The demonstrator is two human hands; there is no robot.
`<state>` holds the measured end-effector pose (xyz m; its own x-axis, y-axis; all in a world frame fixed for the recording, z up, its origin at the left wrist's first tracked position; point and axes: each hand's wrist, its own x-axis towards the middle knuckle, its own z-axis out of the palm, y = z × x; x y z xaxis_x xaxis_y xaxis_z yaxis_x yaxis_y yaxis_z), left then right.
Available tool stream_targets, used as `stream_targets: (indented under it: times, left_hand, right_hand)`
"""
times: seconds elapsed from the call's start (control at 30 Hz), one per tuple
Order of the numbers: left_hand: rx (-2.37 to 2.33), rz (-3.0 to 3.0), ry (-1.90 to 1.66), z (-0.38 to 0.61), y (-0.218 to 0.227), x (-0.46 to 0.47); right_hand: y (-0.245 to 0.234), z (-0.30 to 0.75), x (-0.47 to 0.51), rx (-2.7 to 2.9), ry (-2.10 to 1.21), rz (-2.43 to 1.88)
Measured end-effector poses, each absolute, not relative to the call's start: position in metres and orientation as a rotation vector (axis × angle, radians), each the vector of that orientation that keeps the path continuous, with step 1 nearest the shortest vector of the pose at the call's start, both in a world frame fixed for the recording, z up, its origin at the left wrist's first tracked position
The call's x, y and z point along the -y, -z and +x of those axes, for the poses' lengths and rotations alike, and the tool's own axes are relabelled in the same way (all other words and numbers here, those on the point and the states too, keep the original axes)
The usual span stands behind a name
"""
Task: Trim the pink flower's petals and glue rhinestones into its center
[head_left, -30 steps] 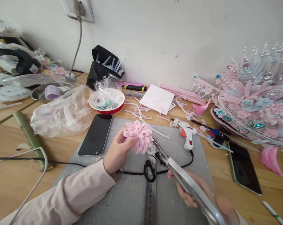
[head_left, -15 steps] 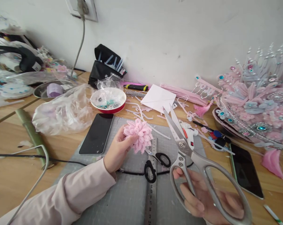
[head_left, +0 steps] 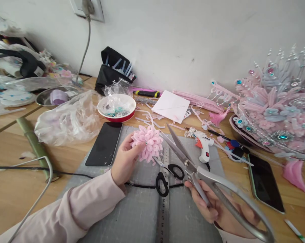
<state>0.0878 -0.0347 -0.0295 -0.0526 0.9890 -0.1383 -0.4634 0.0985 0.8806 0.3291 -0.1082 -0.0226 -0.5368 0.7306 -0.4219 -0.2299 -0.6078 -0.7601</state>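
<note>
Between the thumb and fingers of my left hand (head_left: 128, 158) is a pink fluffy flower (head_left: 151, 145) with many looped petals. My right hand (head_left: 213, 206) is wrapped round the handles of large silver scissors (head_left: 190, 165). Their blades stand a little apart and point up and left, with the tips just right of the flower. Under the flower, black-handled scissors (head_left: 162, 184) lie across a steel ruler (head_left: 165, 209) on the grey cutting mat (head_left: 112, 209).
A phone (head_left: 104, 143) lies left of the flower, another phone (head_left: 266, 182) at the right. A white glue gun (head_left: 205, 146) rests behind the large scissors. Further back are a red-rimmed bowl (head_left: 117, 108), a white card (head_left: 170, 105) and a pink beaded headdress (head_left: 281, 114).
My right hand has turned the large scissors so the blades tilt further left, closer to the flower. The flower has shifted slightly left and its face has turned toward me.
</note>
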Motion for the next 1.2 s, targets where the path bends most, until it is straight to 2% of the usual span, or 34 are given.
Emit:
stream_targets:
  times: [0.2,0.43,1.0,1.2]
  left_hand:
    - [-1.004,0.671,-1.445,0.085,0.027,0.031]
    - [-1.018,0.691,-1.425,0.086,0.028,0.033]
    - [-1.001,0.769,-1.321,0.089,0.029,0.038]
    - [-0.996,0.752,-1.315,0.091,0.03,0.04]
  right_hand:
    - [0.025,0.333,0.108,0.819,-2.191,-0.965]
    - [0.033,0.333,0.109,1.041,-2.172,-0.778]
    - [0.048,0.335,0.113,1.056,-2.213,-0.936]
    - [0.052,0.333,0.113,0.994,-2.286,-0.804]
